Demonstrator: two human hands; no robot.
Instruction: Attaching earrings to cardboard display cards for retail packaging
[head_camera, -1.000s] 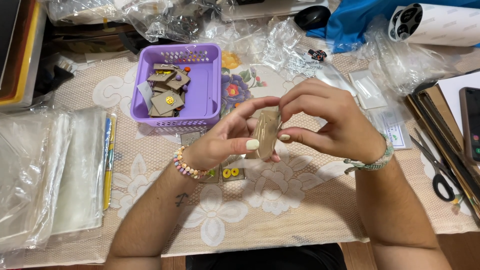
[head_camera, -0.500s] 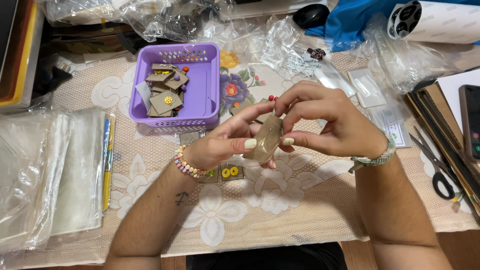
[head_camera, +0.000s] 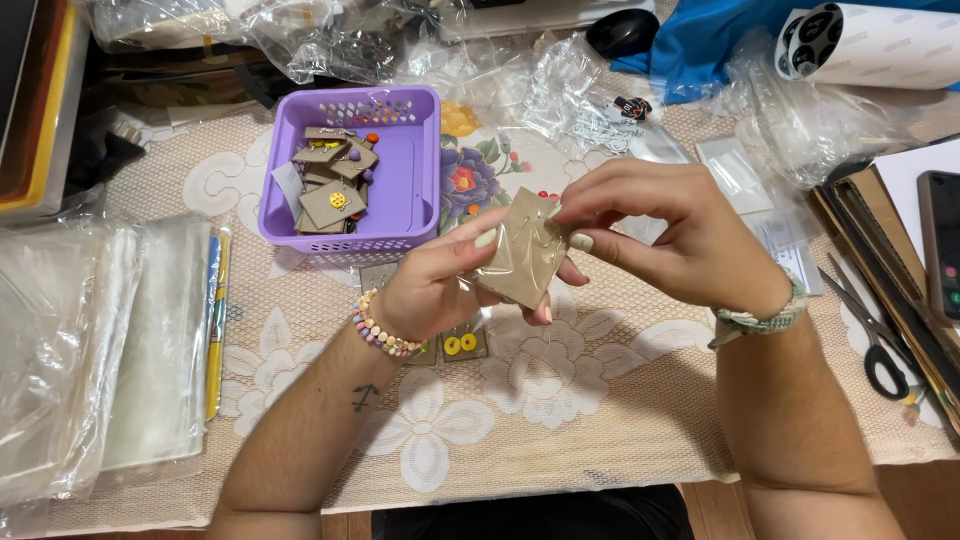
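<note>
- The left hand (head_camera: 435, 285) grips a small brown card (head_camera: 522, 262) from below, thumb on its face and fingers behind; the card sits between both hands, raised above the lace tablecloth (head_camera: 560, 420).
- The right hand (head_camera: 660, 235) pinches the card's upper edge with thumb and forefinger. A clear plastic sleeve seems to wrap the card, though its edges are hard to tell apart from the card.
- A second ago the card stood edge-on to the camera, narrow and nearly upright; now it is turned so its broad face shows, tilted slightly. I judge that the person has rotated it to work on or check that face, so the handling of this one card is mid-way, not finished.
- Just under the left wrist, on the cloth, lie two cards with yellow buttons (head_camera: 461, 344), in the same spot as before.
- Beyond the left hand stands the purple basket (head_camera: 410, 150), holding a heap of similar brown cards; its contents look unchanged.
- Well left of the left forearm lies a stack of clear bags (head_camera: 110, 340).
- Right of the right forearm rest black scissors (head_camera: 872, 335).
</note>
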